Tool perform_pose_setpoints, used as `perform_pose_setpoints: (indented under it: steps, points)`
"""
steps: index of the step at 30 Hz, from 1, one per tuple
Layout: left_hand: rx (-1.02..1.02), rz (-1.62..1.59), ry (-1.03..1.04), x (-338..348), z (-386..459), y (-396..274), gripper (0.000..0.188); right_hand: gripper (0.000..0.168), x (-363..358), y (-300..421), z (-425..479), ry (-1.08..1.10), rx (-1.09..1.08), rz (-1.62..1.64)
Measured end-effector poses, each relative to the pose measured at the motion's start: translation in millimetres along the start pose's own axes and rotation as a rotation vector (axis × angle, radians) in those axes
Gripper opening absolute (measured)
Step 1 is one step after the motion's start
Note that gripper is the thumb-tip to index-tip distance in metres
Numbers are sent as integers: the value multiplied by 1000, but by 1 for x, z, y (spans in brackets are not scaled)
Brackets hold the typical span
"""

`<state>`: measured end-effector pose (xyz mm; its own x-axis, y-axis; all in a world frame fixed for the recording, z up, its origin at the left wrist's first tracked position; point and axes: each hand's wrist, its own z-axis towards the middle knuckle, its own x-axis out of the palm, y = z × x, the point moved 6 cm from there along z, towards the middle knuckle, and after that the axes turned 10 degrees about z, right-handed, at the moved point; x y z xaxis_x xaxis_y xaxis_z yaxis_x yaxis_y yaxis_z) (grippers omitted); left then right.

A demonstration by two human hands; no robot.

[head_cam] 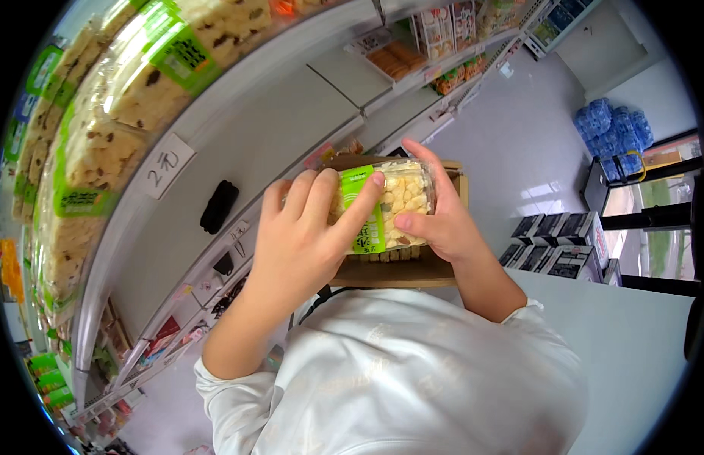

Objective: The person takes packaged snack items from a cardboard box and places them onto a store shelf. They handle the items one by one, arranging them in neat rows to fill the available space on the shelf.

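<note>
Between my two hands is a clear plastic pack of sachima pastry point(409, 193) with a green label band. My left hand point(312, 227) grips its left end, the index finger laid across the label. The right end is held by my right hand point(443, 210), with the thumb on the top face and the fingers around the far edge. Below the pack stands an open cardboard box point(397, 276); more pale pastry pieces show inside it. The pack hides much of the box's interior.
Similar green-labelled packs point(107, 153) are stacked on the upper shelf at left, by a handwritten price card point(165, 165). A black object point(219, 207) lies on the shelf below. Boxed cartons point(562, 244) and blue bottled-water packs point(613, 131) stand at right. A white counter point(608, 324) is beside me.
</note>
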<state>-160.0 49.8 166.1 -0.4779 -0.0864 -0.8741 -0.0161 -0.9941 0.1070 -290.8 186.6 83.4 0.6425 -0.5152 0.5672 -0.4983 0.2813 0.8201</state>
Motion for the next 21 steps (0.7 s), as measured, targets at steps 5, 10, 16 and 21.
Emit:
perform_pose_setpoints:
  steps: [5, 10, 16, 21]
  points:
    - [-29, -137, 96, 45, -19, -17, 93, 96, -24, -30, -17, -84, 177, 26]
    - [-61, -333, 303, 75, -32, -24, 96, 76, -48, -55, -27, -206, 300, 55]
    - [-239, -466, 234, 93, -58, -13, 81, 65, -77, -28, -27, -255, 155, -626]
    - [-129, -565, 229, 123, -94, -32, 28, 55, -72, -30, 9, -65, 128, -1415]
